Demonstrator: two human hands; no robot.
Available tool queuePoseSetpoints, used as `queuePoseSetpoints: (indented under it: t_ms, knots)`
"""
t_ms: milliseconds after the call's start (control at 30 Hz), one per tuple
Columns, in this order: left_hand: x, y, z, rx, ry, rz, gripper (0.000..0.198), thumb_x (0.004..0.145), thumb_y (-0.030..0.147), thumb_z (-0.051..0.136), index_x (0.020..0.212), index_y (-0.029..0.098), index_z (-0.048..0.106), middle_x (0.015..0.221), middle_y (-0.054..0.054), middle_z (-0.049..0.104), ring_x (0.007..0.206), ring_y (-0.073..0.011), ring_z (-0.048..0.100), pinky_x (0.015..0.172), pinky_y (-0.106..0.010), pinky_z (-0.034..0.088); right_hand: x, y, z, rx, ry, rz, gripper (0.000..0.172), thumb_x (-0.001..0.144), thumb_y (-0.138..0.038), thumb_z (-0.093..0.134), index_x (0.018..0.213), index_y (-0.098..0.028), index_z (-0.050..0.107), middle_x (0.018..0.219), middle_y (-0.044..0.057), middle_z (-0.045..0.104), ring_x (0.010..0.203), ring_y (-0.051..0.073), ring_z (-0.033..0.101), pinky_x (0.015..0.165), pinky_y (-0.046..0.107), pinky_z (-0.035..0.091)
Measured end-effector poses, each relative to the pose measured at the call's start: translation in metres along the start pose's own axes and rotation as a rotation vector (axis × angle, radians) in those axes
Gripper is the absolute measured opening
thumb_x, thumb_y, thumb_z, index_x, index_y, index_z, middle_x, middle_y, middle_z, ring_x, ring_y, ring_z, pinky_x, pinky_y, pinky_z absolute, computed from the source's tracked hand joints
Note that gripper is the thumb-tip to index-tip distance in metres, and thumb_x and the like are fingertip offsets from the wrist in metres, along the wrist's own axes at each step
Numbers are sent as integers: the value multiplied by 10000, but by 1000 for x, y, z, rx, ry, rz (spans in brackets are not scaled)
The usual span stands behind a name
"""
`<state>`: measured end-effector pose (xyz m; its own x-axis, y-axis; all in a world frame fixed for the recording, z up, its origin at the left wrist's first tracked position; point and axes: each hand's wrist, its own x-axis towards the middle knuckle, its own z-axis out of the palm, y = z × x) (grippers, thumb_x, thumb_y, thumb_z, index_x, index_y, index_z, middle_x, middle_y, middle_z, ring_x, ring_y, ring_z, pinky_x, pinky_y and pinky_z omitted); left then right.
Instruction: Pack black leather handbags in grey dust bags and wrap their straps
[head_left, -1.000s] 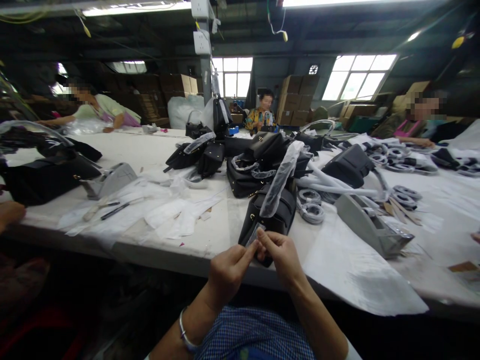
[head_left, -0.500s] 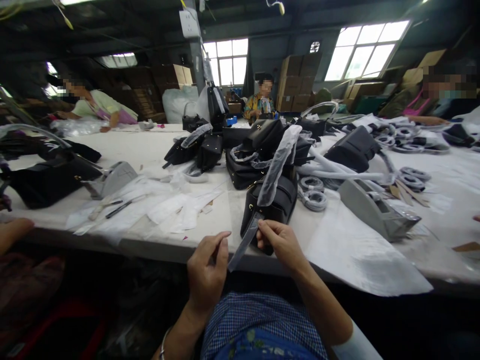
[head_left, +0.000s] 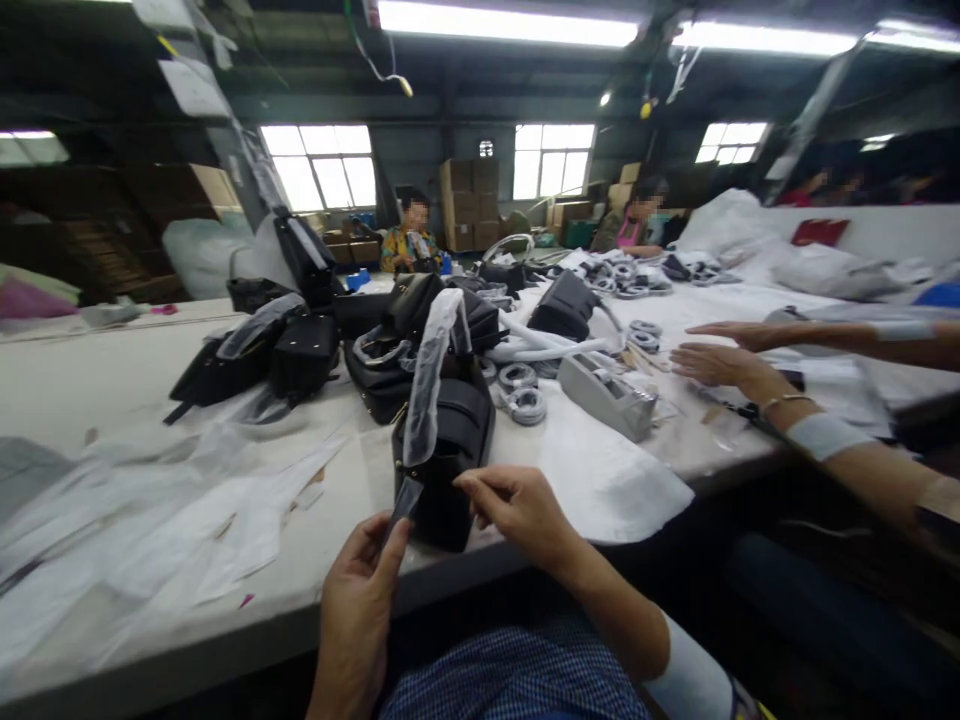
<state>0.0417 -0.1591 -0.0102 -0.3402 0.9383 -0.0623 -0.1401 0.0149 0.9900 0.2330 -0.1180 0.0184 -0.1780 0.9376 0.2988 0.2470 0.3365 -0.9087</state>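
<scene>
A black handbag (head_left: 450,505) stands at the table's front edge, its handle (head_left: 427,390) wrapped in cloudy plastic film. Low at the bag's left side, my left hand (head_left: 360,590) pinches a translucent plastic strip (head_left: 406,500) between thumb and fingers. The strip's upper end lies in front of the bag's lower left side, and its lower part is hidden by the hand. My right hand (head_left: 521,510) is at the bag's front right, thumb and forefinger pressed together. Whether anything thin is in that pinch cannot be made out.
A grey tape dispenser (head_left: 609,395) and coiled grey-wrapped straps (head_left: 523,400) sit to the right, beside a white sheet (head_left: 611,480). More black bags (head_left: 304,350) stand behind and left. Loose white film (head_left: 225,500) covers the left front. A co-worker's hands (head_left: 716,362) reach in from the right.
The strip has passed from my right hand to my left. My right hand has drawn away from it, still pinched. The view has swung right, bringing a co-worker's arms into sight.
</scene>
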Motion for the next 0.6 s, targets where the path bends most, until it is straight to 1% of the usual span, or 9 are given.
queuePoseSetpoints:
  t_ms: [100,167,200,233,300,367,400,500,600]
  knots:
    - [4,-5,0,-36,49,-32,540,570,511,869,948,172,684,879,-17,712,819,-184,650,670,-236,494,16,21,-78,-298,381,-47,277,930,-400,587,1066,-211,737,1004,61,749,903,201,699,876,311,520]
    - [5,-8,2,-44,54,-66,551,554,511,875,952,180,685,886,-13,720,836,-183,654,689,-235,496,33,38,-138,-604,515,74,265,909,-321,595,1118,-217,720,1274,69,670,1199,213,596,1074,321,402]
    - [4,-8,3,-45,55,-85,562,546,515,876,956,182,683,881,-12,722,831,-182,655,686,-235,496,42,46,-166,-651,566,141,272,893,-278,603,1117,-179,719,1370,107,604,1304,238,514,1132,342,328]
    - [4,-8,4,-44,58,-103,575,534,520,879,957,183,681,868,-11,723,822,-182,657,677,-235,497,51,53,-191,-673,589,195,261,883,-259,607,1081,-138,726,1395,152,575,1351,270,463,1152,367,287]
    - [3,-7,6,-44,64,-123,597,507,532,882,948,185,679,833,-3,719,806,-184,657,658,-235,496,65,67,-231,-688,598,324,192,864,-258,636,894,-103,746,1260,212,649,1337,331,468,1136,405,286]
    - [3,-6,7,-39,80,-125,615,479,551,883,931,186,681,809,4,709,817,-190,656,655,-235,495,74,79,-256,-665,572,457,223,859,-292,674,737,-112,720,1048,206,720,1235,350,555,1076,431,352]
    - [3,-6,6,-33,91,-127,624,463,559,884,921,186,682,803,5,705,827,-195,654,658,-237,496,76,84,-264,-643,554,514,240,867,-316,684,732,-120,709,989,174,729,1171,329,598,1042,440,390]
    - [4,-8,3,-19,116,-132,642,423,560,895,904,193,682,781,11,694,836,-206,651,674,-251,505,76,98,-275,-543,507,606,241,920,-375,661,933,-135,688,1034,73,707,1023,226,654,952,448,489]
    - [5,-11,-1,-14,112,-132,627,429,555,898,901,203,682,731,22,670,800,-206,648,682,-268,516,74,101,-279,-413,506,597,270,931,-383,644,951,-118,693,1015,85,712,978,216,664,890,405,522]
